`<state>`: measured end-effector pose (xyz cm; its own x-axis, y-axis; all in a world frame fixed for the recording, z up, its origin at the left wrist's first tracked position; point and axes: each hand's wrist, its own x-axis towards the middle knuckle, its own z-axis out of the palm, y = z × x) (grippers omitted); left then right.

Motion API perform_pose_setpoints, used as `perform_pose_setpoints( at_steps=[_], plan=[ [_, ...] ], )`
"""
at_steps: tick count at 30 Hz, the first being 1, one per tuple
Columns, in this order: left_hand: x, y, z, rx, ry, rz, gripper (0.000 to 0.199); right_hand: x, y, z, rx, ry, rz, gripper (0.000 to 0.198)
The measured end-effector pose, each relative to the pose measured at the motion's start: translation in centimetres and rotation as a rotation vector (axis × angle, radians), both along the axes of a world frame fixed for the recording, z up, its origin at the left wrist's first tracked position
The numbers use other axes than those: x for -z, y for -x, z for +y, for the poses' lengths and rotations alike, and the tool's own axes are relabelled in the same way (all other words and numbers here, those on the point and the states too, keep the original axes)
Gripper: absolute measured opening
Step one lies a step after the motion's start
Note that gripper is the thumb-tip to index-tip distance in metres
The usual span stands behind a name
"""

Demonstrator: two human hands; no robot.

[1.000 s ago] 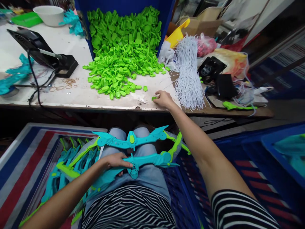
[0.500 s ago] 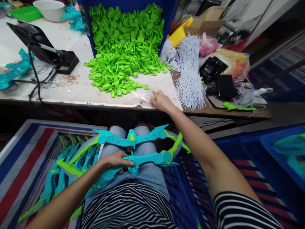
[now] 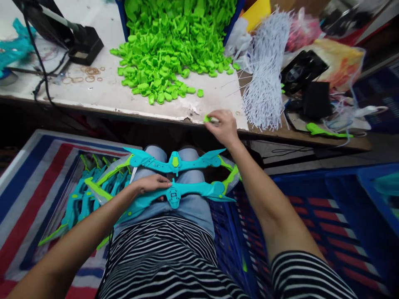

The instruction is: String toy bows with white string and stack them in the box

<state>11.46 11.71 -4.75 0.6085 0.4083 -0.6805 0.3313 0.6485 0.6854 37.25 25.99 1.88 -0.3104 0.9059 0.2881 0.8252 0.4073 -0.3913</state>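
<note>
Across my lap lie two turquoise toy bows with lime-green ends. My left hand (image 3: 153,183) is closed around the nearer toy bow (image 3: 193,189), left of its middle, where an uncovered socket shows. The farther toy bow (image 3: 156,163) has a green piece fitted at its centre. Near the table's front edge, my right hand (image 3: 225,126) pinches a small green plastic piece (image 3: 207,118) between thumb and fingers. Beyond it, a big heap of similar green pieces (image 3: 174,58) spills onto the table.
A blue bin (image 3: 234,25) stands behind the heap. White strings (image 3: 268,74) lie in a bundle on the right, beside a black fan (image 3: 304,70). More turquoise bows (image 3: 79,199) rest at my left. A blue crate (image 3: 311,182) is at my right.
My right hand has lifted from the tabletop toward me with the small green piece. My left hand still holds the nearer bow, its thumb shifted off the socket. The view has tilted down.
</note>
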Motion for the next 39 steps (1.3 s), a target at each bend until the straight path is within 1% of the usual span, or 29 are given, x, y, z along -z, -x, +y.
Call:
perform_pose_setpoints(
  at_steps=[1, 4, 5, 7, 9, 15, 20, 24, 27, 28, 29, 32, 33, 36, 37, 39],
  plan=[
    [0.1, 0.0, 0.0, -0.008, 0.010, -0.004, 0.053, 0.3, 0.8, -2.6, -0.091, 0.002, 0.049, 0.024],
    [0.2, 0.1, 0.0, -0.014, 0.023, -0.013, 0.056, 2.2, 3.0, -11.2, -0.514, 0.109, 0.125, 0.022],
    [0.3, 0.1, 0.0, -0.013, 0.023, -0.010, 0.058, 3.1, 3.5, -13.7, -0.582, 0.125, 0.132, 0.022],
    [0.5, 0.0, -0.1, -0.008, 0.021, 0.000, 0.061, 4.6, 4.1, -17.5, -0.607, 0.133, 0.117, 0.021],
    [0.8, 0.0, -0.1, 0.001, 0.011, 0.012, 0.064, 5.7, 4.3, -19.3, -0.586, 0.127, 0.084, 0.021],
    [1.5, -0.1, -0.3, 0.007, -0.057, 0.041, 0.061, 6.7, 4.5, -19.9, -0.499, 0.097, -0.019, 0.024],
    [1.5, -0.1, -0.7, 0.014, -0.074, 0.044, 0.062, 7.9, 5.1, -21.5, -0.468, 0.088, 0.051, 0.025],
    [1.3, -0.1, -0.8, 0.009, -0.110, 0.058, 0.061, 8.5, 5.6, -22.4, -0.380, 0.117, 0.048, 0.023],
    [1.0, 0.0, -0.7, 0.046, -0.170, 0.059, 0.059, 8.4, 5.7, -22.1, -0.307, 0.143, 0.065, 0.020],
    [0.9, -0.1, -0.6, 0.068, -0.199, 0.060, 0.057, 8.3, 5.7, -21.9, -0.265, 0.161, 0.085, 0.022],
    [0.7, -0.1, -0.6, 0.089, -0.228, 0.065, 0.054, 8.2, 5.6, -21.6, -0.218, 0.192, 0.102, 0.030],
    [0.3, -0.6, -0.7, 0.113, -0.272, 0.103, 0.049, 7.9, 5.4, -20.8, -0.123, 0.336, 0.091, 0.062],
    [0.2, -0.8, -0.7, 0.109, -0.263, 0.118, 0.049, 7.8, 5.4, -20.6, -0.121, 0.380, 0.063, 0.067],
    [0.1, -1.5, -0.8, 0.074, -0.230, 0.166, 0.049, 7.8, 5.5, -20.4, -0.142, 0.436, -0.017, 0.067],
    [0.1, -1.6, -0.8, 0.062, -0.235, 0.183, 0.049, 7.9, 5.6, -20.4, -0.141, 0.434, -0.032, 0.066],
    [0.1, -1.6, -0.9, 0.051, -0.292, 0.205, 0.049, 8.0, 5.7, -20.4, -0.139, 0.416, -0.046, 0.065]
  ],
)
